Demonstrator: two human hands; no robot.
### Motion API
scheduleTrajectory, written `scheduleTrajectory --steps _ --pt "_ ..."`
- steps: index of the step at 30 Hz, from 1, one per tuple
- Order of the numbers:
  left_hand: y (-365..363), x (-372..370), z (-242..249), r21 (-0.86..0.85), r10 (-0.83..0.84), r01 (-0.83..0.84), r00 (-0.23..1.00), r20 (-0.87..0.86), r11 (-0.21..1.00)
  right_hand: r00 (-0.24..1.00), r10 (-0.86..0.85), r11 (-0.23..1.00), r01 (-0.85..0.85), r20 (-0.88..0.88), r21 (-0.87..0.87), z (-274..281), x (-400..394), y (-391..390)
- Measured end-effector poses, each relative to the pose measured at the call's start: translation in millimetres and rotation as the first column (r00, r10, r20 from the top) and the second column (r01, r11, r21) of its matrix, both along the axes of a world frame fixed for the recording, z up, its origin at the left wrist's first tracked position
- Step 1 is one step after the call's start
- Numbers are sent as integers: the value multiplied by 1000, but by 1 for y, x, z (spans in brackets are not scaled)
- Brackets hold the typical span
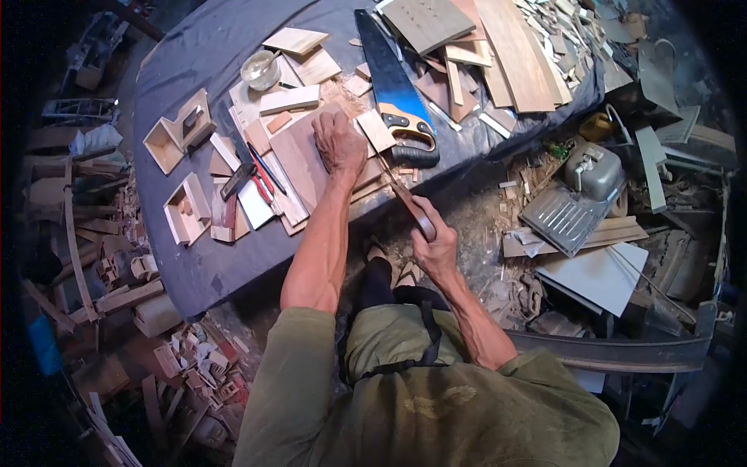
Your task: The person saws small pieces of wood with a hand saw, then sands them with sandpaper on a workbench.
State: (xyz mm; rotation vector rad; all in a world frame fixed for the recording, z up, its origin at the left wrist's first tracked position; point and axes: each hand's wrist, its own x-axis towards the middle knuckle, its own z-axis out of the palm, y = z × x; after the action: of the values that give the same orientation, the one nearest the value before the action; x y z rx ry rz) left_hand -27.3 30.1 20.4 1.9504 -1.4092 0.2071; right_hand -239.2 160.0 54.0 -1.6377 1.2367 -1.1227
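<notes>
My left hand [340, 144], fingers curled, presses down on a flat brown wooden board [299, 159] at the table's near edge. In my right hand [436, 247] is a slim tool with a brown handle [420, 219]. It points up and left, its narrow far end overlapping the wood edge beside my left wrist. A small pale wood block [376, 131] lies just right of my left hand. Beyond that rests a handsaw [393, 86] with a blue blade and black-and-tan handle. Red-handled pliers [263, 185] and a hammer-like tool [236, 180] lie left of the board.
A dark cloth covers the table [177, 268]. Small open wooden boxes [187, 214] stand at left, and a cloudy jar [261, 71] stands behind. Boards [517, 54] and offcuts pile up at far right. A metal sink [576, 206] and scrap wood [206, 362] lie on the floor.
</notes>
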Motion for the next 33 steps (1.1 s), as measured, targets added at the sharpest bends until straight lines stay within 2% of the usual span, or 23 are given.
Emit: scheduleTrajectory --steps 4,5,12,13,16,17,19,23,26,29,33 --pt "-1 4 -2 -39 -40 41 999 18 998 1000 15 1000 -15 10 -19 8 33 -42" --pt "0 6 -1 -27 -29 30 999 29 999 1000 28 996 -28 10 87 10 34 -41" --pt "1 1 -3 -46 -24 25 999 24 999 995 34 984 -16 -94 177 28 -2 3" --pt "-2 3 -3 -51 -35 36 999 27 998 997 6 989 5 -72 147 28 7 -4" --pt "-2 4 -4 -30 -25 27 999 40 999 986 3 996 11 -169 84 32 35 -39" --pt "-1 5 -3 6 -18 17 999 39 1000 991 27 990 -9 -132 140 35 35 -39" --pt "-1 2 -1 71 -1 -1 1000 25 997 997 23 991 -14 -70 130 23 28 -31" --pt "2 -2 -2 -13 7 -7 1000 27 1000 999 33 987 -27 -32 161 24 31 -26" --pt "4 -3 2 9 13 -13 1000 -2 1000 999 34 979 -26 -32 204 28 31 -27" --pt "3 2 -2 -7 11 -11 1000 -1 1000 997 35 986 -22 -74 167 25 31 -33" --pt "-5 6 1 7 12 -12 1000 10 1000 999 43 995 -41 -17 96 17 33 -42"
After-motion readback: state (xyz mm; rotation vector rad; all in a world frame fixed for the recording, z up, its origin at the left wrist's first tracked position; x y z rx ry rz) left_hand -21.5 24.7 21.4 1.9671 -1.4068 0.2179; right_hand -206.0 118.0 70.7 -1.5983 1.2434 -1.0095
